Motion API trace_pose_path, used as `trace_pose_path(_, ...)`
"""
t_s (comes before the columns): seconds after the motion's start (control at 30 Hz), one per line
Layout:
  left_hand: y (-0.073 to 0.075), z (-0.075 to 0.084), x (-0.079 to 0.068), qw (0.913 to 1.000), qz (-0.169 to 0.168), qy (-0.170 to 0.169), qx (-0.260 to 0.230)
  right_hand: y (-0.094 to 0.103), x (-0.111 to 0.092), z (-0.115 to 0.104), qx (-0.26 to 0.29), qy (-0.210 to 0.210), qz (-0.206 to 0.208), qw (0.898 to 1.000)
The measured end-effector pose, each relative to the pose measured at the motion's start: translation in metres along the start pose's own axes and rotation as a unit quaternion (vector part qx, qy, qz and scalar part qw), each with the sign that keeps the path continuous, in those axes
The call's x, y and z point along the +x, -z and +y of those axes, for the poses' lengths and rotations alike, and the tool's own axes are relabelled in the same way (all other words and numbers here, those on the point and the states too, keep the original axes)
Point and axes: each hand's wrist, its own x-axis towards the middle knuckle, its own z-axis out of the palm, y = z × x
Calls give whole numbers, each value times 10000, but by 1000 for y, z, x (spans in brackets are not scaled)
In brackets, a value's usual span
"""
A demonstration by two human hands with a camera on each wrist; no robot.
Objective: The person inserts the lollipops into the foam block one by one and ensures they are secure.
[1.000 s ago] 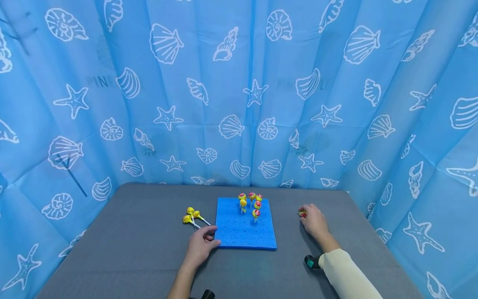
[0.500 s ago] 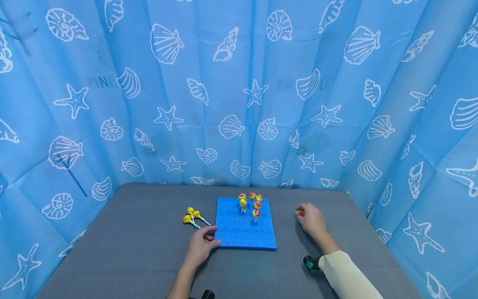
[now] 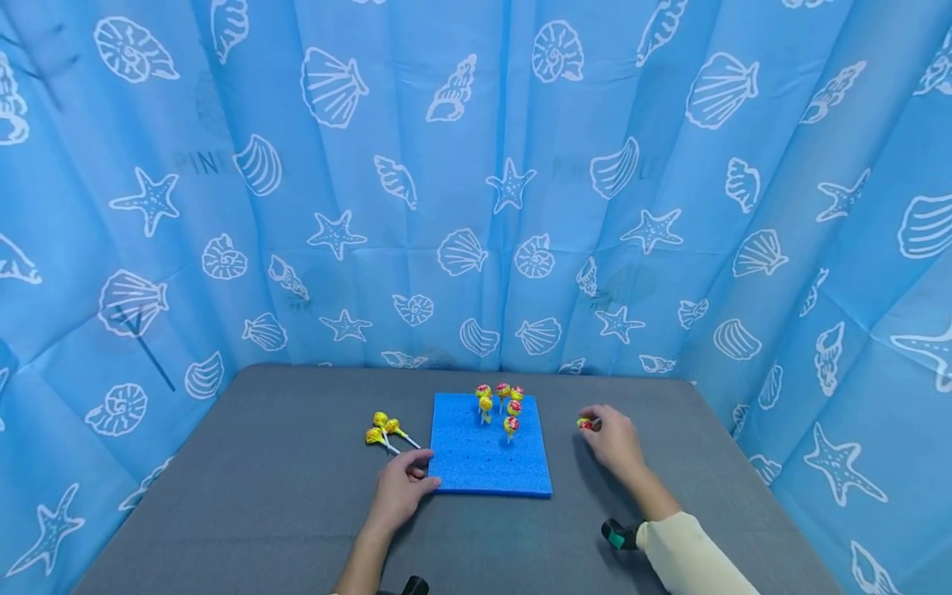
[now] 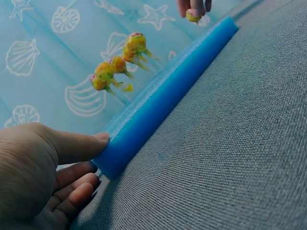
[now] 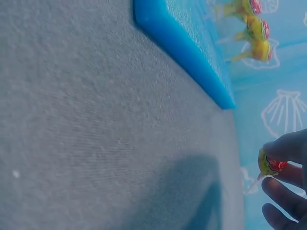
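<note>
In the head view a blue foam board (image 3: 487,471) lies on the table with several yellow-and-red wrapped lollipops (image 3: 514,407) standing upright in its far part. My left hand (image 3: 397,493) holds the board's near left corner, thumb along the edge and fingers against the side. Right of the board, my right hand (image 3: 616,440) pinches another lollipop (image 5: 269,164) by its wrapped head between thumb and fingers. Its white stick slants away below the fingers in the right wrist view. Left of the board lie 3 loose yellow lollipops (image 3: 385,428), sticks toward the board.
Small holes dot the near part of the board. The grey cloth-covered table (image 3: 297,496) runs back to a blue curtain (image 3: 461,207) printed with shells and starfish. Black wrist straps (image 3: 619,534) with cameras sit by the forearms.
My right hand has moved a little left toward the board, carrying the pinched lollipop. The left hand, the board and the other lollipops have stayed in place.
</note>
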Motion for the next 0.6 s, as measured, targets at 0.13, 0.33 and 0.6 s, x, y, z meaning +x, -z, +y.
trace_pose_path(0.13,0,0,0,10000,27,-24,-2,1,-4,-3,116,8,108,9999)
trace_pose_path(0.33,-1,1,-1,10000,10,-13,1,2,-11,-10,283,150,382,9988)
trace_pose_path(0.6,-1,1,-1,10000,35,35,-23,3,-14,-21,450,546,775,9945)
